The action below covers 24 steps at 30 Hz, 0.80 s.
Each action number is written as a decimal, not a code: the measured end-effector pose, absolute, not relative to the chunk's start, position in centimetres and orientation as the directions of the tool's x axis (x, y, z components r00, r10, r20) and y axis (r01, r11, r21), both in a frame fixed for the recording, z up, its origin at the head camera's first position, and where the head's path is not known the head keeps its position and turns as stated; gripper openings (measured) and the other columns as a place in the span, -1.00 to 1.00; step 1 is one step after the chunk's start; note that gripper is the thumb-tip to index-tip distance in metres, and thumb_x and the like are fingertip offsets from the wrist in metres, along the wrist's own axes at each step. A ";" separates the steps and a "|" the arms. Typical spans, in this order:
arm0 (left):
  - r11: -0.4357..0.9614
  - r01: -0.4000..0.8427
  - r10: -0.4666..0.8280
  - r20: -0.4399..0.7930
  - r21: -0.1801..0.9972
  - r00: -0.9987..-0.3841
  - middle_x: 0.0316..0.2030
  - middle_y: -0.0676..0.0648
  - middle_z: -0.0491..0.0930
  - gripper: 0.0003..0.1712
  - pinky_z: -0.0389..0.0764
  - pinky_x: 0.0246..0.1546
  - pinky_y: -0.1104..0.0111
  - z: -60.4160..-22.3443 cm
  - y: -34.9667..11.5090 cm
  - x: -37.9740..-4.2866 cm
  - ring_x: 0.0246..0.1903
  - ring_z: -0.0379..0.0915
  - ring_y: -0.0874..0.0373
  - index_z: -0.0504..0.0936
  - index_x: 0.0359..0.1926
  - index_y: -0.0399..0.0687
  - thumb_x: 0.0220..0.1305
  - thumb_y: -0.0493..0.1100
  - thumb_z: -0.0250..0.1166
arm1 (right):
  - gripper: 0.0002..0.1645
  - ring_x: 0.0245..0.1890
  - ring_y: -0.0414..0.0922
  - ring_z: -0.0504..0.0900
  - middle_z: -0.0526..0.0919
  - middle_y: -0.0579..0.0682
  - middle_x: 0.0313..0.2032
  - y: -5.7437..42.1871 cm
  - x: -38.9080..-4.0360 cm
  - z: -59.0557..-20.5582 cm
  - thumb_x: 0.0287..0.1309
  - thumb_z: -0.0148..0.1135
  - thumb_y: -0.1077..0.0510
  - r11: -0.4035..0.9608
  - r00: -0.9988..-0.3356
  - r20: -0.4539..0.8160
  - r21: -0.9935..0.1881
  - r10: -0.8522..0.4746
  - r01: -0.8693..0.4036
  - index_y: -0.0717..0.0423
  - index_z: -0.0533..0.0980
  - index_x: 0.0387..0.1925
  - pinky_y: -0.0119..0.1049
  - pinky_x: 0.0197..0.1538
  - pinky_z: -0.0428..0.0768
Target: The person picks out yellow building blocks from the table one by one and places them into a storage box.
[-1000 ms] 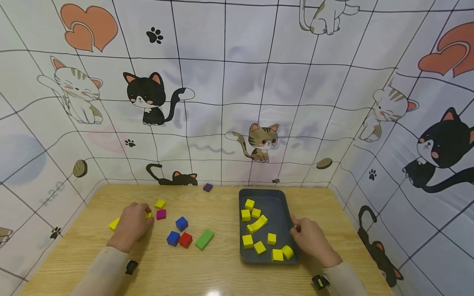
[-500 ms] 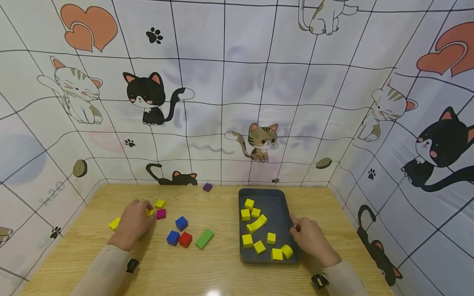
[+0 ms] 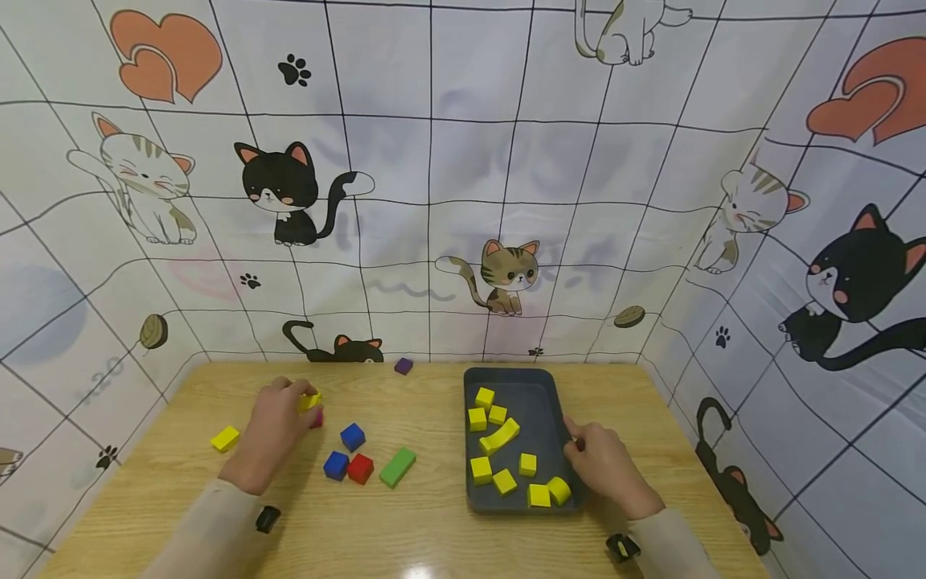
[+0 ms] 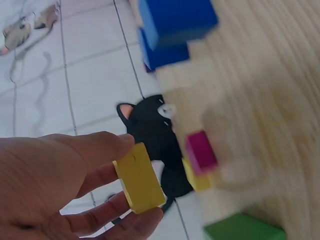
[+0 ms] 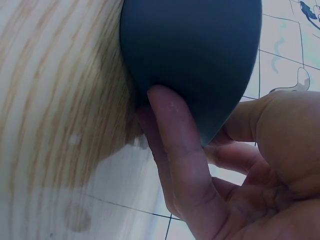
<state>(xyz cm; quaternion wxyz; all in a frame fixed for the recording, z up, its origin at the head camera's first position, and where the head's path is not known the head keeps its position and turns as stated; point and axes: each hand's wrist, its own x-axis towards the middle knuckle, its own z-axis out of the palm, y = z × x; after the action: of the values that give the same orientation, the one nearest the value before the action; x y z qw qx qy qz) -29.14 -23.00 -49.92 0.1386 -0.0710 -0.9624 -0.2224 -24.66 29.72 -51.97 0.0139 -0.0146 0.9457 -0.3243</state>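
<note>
My left hand (image 3: 269, 430) is over the back left of the table. In the left wrist view its thumb and fingers pinch a yellow block (image 4: 140, 177) by its edges. Beyond that block lie a magenta block (image 4: 201, 152) and another yellow block (image 4: 199, 181), close together on the table. My right hand (image 3: 609, 468) grips the right side of a dark grey tray (image 3: 535, 406). Seen from the right wrist, its fingers (image 5: 175, 125) lie against the tray's outer wall, with the thumb on the rim side. Several yellow blocks (image 3: 499, 437) lie scattered in the tray.
Left of the tray are two blue blocks (image 3: 352, 437), a red block (image 3: 360, 468) and a green block (image 3: 398, 467). A yellow block (image 3: 225, 438) lies left of my left hand. Near the back edge sits a purple block (image 3: 403, 366). A cat-printed curtain (image 3: 434, 201) encloses the table.
My left hand has moved slightly back and to the right with its yellow block, now overlapping the yellow and magenta blocks there. The right hand keeps its grip on the tray, which stays put.
</note>
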 end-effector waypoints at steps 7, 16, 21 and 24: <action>0.872 0.292 0.154 0.345 0.393 -0.926 0.01 -0.29 0.78 -0.68 0.92 -0.04 -0.01 -48.8 -19.0 -28.2 -0.08 0.71 -0.16 0.81 0.09 -0.21 0.46 -0.17 0.67 | -0.30 -0.68 -0.22 0.27 0.36 -0.15 -0.66 29.7 -24.7 -51.8 0.52 0.25 0.33 0.795 -0.999 -0.032 -0.606 -0.035 -0.008 0.35 0.47 0.62 -0.40 -0.56 0.30; 0.815 0.459 0.325 0.375 0.355 -0.868 -0.13 -0.10 0.73 -0.74 0.86 -0.13 0.19 -48.2 -13.1 -27.0 -0.21 0.63 0.06 0.79 0.02 -0.09 0.48 -0.09 0.64 | -0.31 -0.67 -0.20 0.27 0.34 -0.15 -0.65 29.6 -24.7 -51.8 0.51 0.24 0.34 0.799 -0.999 -0.002 -0.600 -0.048 -0.037 0.38 0.48 0.60 -0.39 -0.56 0.30; 0.748 0.554 0.442 0.349 0.364 -0.826 -0.17 -0.02 0.68 -0.76 0.78 -0.19 0.38 -48.5 -10.0 -26.2 -0.27 0.55 0.21 0.77 0.03 -0.05 0.53 -0.06 0.59 | -0.30 -0.67 -0.21 0.27 0.34 -0.16 -0.65 29.5 -24.7 -51.8 0.50 0.24 0.34 0.800 -0.999 -0.005 -0.599 -0.049 -0.036 0.39 0.47 0.60 -0.39 -0.56 0.29; 0.721 0.587 0.503 0.305 0.368 -0.809 -0.17 -0.01 0.68 -0.75 0.79 -0.18 0.38 -48.4 -8.2 -25.7 -0.28 0.53 0.24 0.77 0.07 -0.05 0.54 -0.05 0.56 | -0.30 -0.66 -0.21 0.27 0.34 -0.16 -0.64 29.5 -24.7 -51.8 0.50 0.24 0.34 0.800 -0.999 -0.008 -0.598 -0.047 -0.032 0.39 0.47 0.60 -0.39 -0.56 0.29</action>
<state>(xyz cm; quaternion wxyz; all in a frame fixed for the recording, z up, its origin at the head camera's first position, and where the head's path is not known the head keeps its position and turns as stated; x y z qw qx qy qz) -25.71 -8.16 -48.44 0.0921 -0.2951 -0.9231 -0.2289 -24.71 29.51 -51.83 0.0114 -0.0209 0.9487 -0.3152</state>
